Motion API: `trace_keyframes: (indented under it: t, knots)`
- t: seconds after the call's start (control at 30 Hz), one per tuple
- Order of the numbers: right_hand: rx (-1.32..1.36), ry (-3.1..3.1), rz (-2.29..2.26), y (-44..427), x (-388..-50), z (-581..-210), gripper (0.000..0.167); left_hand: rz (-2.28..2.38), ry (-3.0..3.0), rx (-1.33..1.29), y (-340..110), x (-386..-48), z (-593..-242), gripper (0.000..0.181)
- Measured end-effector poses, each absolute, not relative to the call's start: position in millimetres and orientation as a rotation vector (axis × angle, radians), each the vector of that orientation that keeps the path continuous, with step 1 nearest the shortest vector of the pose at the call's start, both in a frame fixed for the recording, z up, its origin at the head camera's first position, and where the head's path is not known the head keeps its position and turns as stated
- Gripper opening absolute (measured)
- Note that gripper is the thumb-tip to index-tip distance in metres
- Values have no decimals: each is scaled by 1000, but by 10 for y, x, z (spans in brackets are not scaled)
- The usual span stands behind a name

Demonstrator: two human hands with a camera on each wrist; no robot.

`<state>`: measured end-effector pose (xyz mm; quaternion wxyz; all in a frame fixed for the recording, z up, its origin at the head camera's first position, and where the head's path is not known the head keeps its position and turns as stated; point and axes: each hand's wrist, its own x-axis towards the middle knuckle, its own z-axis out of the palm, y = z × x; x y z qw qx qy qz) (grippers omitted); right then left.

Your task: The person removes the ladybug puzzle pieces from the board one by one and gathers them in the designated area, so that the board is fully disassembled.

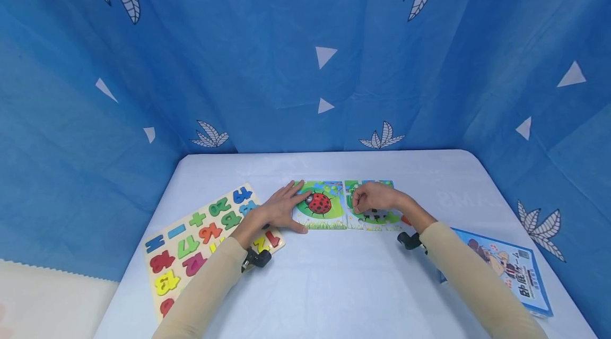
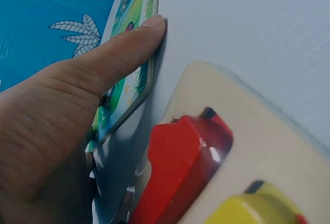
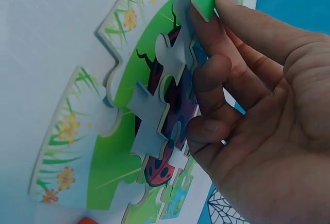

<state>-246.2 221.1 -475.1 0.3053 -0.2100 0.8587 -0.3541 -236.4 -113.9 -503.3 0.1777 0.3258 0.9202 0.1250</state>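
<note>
My left hand (image 1: pixel 279 207) lies with fingers spread along the left side of a square ladybug picture board (image 1: pixel 329 222). In the left wrist view its straight thumb (image 2: pixel 121 53) reaches over the board's edge. Beside that board is a ladybug jigsaw puzzle (image 3: pixel 111 172), with bare gaps between its pieces. My right hand (image 1: pixel 373 197) is above this jigsaw, pinching a small green puzzle piece (image 3: pixel 208 3) between thumb and forefinger. Its other fingers are curled in. The right hand hides part of the jigsaw in the head view.
A wooden number board (image 1: pixel 183 222) with coloured digits lies left, partly under the left forearm. Its red digit (image 2: pixel 178 167) is close to the left hand. A blue game box (image 1: pixel 513 270) lies right, by the right forearm. Blue curtains (image 1: pixel 296 63) hang behind the white table (image 1: pixel 334 286).
</note>
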Motion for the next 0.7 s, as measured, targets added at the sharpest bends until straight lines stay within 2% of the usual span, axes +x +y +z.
trace_keyframes:
  t: [0.7]
  knots:
    - [-610,2366,-824,2189,-2439,-4772,4,355,2603,929,-1127,-2365,-5013,110]
